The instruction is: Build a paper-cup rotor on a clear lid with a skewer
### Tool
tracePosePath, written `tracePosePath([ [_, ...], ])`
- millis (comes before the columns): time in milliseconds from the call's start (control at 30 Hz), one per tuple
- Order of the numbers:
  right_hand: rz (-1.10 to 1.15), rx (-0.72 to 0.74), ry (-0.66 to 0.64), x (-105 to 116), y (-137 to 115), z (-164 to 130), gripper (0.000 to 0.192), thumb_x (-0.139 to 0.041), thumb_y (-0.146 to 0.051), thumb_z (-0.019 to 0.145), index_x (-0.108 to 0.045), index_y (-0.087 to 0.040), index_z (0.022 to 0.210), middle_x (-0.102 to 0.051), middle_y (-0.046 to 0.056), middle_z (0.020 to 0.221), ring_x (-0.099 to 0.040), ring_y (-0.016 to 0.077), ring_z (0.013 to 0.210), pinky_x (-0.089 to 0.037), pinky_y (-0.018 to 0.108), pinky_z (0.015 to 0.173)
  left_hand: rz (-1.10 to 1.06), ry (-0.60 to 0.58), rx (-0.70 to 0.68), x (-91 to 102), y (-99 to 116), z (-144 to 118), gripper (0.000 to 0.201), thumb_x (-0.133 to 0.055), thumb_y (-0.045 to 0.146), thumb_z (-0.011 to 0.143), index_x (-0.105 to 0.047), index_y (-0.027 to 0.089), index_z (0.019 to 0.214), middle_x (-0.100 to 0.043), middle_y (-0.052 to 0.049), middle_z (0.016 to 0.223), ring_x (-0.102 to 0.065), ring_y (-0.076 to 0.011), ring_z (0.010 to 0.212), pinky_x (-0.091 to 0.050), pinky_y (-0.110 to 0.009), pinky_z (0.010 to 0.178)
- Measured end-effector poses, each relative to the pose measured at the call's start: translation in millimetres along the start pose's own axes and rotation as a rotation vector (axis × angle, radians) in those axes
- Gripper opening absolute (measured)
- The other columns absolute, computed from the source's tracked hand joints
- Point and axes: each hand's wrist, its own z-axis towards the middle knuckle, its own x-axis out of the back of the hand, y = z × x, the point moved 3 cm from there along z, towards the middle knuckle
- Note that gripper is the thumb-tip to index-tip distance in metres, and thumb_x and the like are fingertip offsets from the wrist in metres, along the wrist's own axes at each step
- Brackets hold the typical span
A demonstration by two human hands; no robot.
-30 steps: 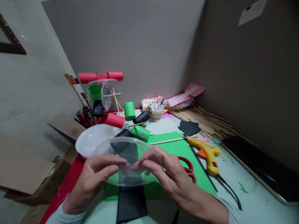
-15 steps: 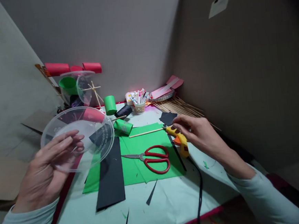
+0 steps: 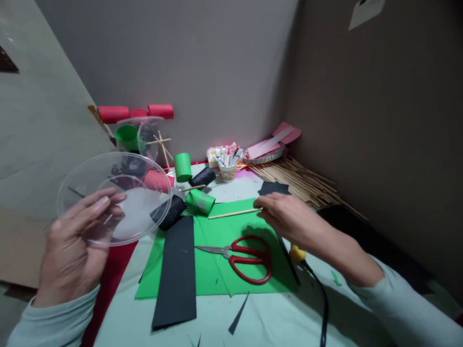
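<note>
My left hand [image 3: 74,244] grips a round clear plastic lid [image 3: 165,200] by its near edge, raised over the left side of the table. My right hand [image 3: 289,217] is over the right part of a green sheet [image 3: 215,271], its fingers bent together at the right end of a thin wooden stick [image 3: 230,214] lying there. Below that hand, red-handled scissors [image 3: 248,260] rest on the green sheet, blades pointing left. A yellow glue gun [image 3: 297,254] is mostly hidden under my right wrist. A folded black paper strip [image 3: 177,274] overlaps the sheet's left side.
Green [image 3: 183,167] and black paper rolls [image 3: 202,177] stand or lie behind the sheet. A cup of markers [image 3: 228,172] is at the back, near a bundle of wooden sticks [image 3: 308,181]. The glue gun's black cord [image 3: 324,310] hangs over the front right.
My right hand has moved from above the glue gun to the wooden stick's end, covering most of the gun. The left hand still holds the lid, now tilted flatter. The view has shifted slightly.
</note>
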Motion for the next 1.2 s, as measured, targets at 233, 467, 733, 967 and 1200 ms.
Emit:
tracePosePath([
  [233, -0.185, 0.027, -0.089, -28, -5, 36, 0.029, -0.065, -0.037, 0.102, -0.065, -0.017, 0.123, -0.067, 0.008, 0.122, -0.068, 0.0222, 0.104, -0.059, 0.043, 0.089, -0.017, -0.082, 0.084, -4.1, -21, -4, 0.012, -0.076, 0.005, 0.077, -0.080, 0.008, 0.088, -0.080, -0.006, 0.079, -0.064, -0.0090, 0.064, -0.056, -0.011, 0.063],
  [467, -0.341, -0.137, -0.155, 0, 8, 41, 0.020, -0.063, -0.034, 0.103, -0.067, -0.015, 0.111, -0.069, 0.005, 0.105, -0.068, 0.0187, 0.091, -0.058, 0.038, 0.083, -0.007, -0.098, 0.107, 5.0, -25, -9, 0.011, -0.080, 0.009, 0.077, -0.081, 0.010, 0.088, -0.081, -0.005, 0.084, -0.064, -0.0085, 0.066, -0.057, -0.011, 0.066],
  [733, -0.342, -0.562, -0.264, -3, 23, -32, 0.029, -0.059, -0.044, 0.102, -0.055, -0.016, 0.109, -0.075, 0.015, 0.095, -0.074, 0.0327, 0.085, -0.027, 0.032, 0.054, 0.076, -0.126, 0.120, 2.3, -31, -18, 0.021, -0.085, 0.015, 0.068, -0.083, 0.012, 0.089, -0.082, -0.006, 0.086, -0.065, -0.0095, 0.067, -0.057, -0.011, 0.063],
  [967, -0.165, -0.692, -0.263, -29, 17, -68, 0.027, -0.032, -0.046, 0.103, -0.041, -0.022, 0.109, -0.074, 0.017, 0.092, -0.075, 0.0402, 0.087, -0.033, 0.034, 0.057, -0.022, -0.161, 0.071, 0.6, -30, -15, 0.027, -0.091, 0.024, 0.062, -0.084, 0.013, 0.086, -0.081, -0.008, 0.083, -0.064, -0.0086, 0.062, -0.055, -0.011, 0.058],
  [1200, 0.173, -0.707, -0.154, -36, 33, -76, 0.044, -0.029, -0.061, 0.083, -0.042, -0.025, 0.105, -0.074, 0.011, 0.089, -0.074, 0.0266, 0.077, -0.056, 0.037, 0.073, -0.197, -0.246, 0.075, -1.8, -27, -17, 0.024, -0.091, 0.024, 0.068, -0.086, 0.018, 0.090, -0.082, -0.006, 0.086, -0.068, -0.0095, 0.066, -0.057, -0.014, 0.064],
])
